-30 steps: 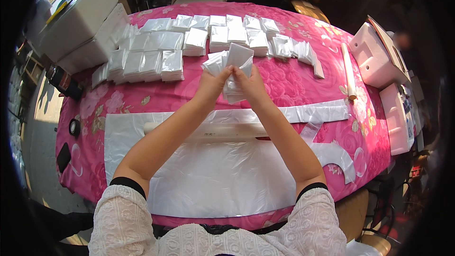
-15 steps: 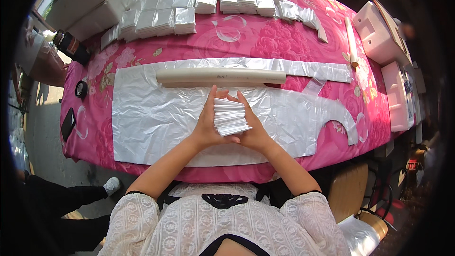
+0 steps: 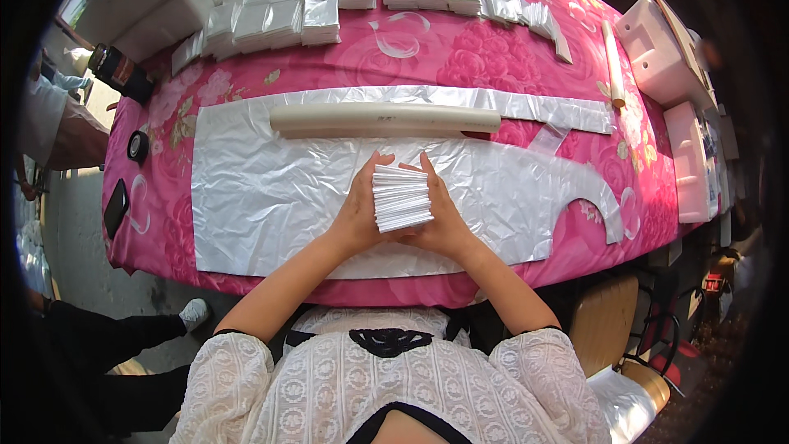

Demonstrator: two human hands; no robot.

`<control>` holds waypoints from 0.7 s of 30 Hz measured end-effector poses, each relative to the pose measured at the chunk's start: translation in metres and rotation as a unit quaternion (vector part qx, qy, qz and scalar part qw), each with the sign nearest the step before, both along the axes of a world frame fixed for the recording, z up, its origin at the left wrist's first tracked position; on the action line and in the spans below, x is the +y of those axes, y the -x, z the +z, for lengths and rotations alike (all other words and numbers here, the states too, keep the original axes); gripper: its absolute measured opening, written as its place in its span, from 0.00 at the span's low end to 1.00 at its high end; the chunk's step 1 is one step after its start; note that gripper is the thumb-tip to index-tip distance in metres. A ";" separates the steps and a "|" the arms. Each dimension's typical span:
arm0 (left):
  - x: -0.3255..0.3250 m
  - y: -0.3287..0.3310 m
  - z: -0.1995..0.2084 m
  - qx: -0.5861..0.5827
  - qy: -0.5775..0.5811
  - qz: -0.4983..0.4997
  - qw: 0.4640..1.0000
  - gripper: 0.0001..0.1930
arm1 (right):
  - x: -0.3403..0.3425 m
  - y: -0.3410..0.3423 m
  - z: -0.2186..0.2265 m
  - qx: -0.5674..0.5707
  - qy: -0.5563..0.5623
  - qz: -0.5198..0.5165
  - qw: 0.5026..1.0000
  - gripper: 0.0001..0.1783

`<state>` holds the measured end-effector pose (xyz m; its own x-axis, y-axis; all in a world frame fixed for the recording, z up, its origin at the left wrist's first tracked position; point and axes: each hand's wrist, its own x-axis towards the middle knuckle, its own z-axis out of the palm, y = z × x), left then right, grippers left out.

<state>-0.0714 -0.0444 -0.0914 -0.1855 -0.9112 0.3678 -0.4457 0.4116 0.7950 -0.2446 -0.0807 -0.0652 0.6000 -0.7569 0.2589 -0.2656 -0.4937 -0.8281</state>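
Between my two hands is a stack of folded white plastic packets, its layered edges facing up. My left hand presses on its left side, and my right hand cups its right side, fingers partly hidden behind the stack. Below them a white plastic apron-like sheet lies spread and wrinkled, with a curved cut-out and straps toward the right. Across its upper part rests a long pale tube, just beyond my fingertips.
Stacks of folded white packets line the far side of the pink flowered tablecloth. A phone, a tape roll and a dark jar are at left. Foam boxes and a thin roll are at right.
The stack's edges look more even and pressed together. My fingertips have shifted slightly around it. A person's light clothing shows more at the far left.
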 end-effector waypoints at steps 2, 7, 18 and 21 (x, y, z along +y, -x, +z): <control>0.001 -0.003 0.003 -0.001 0.007 -0.022 1.000 0.71 | -0.001 0.001 0.001 0.003 0.005 -0.003 1.000 0.69; 0.001 -0.001 0.011 0.049 0.007 -0.059 0.997 0.68 | -0.003 -0.001 -0.003 -0.023 -0.048 0.015 0.998 0.69; 0.004 0.006 -0.003 -0.008 -0.026 0.016 0.999 0.56 | -0.009 -0.003 -0.004 0.078 0.018 -0.028 0.996 0.64; -0.008 0.008 0.011 0.053 -0.040 0.026 0.997 0.49 | -0.020 -0.011 0.013 0.050 -0.021 -0.020 0.998 0.63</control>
<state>-0.0796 -0.0519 -0.0806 -0.1015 -0.9455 0.3094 -0.3758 0.3244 0.8680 -0.2332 -0.1011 -0.0521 0.5901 -0.7902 0.1658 -0.3678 -0.4459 -0.8160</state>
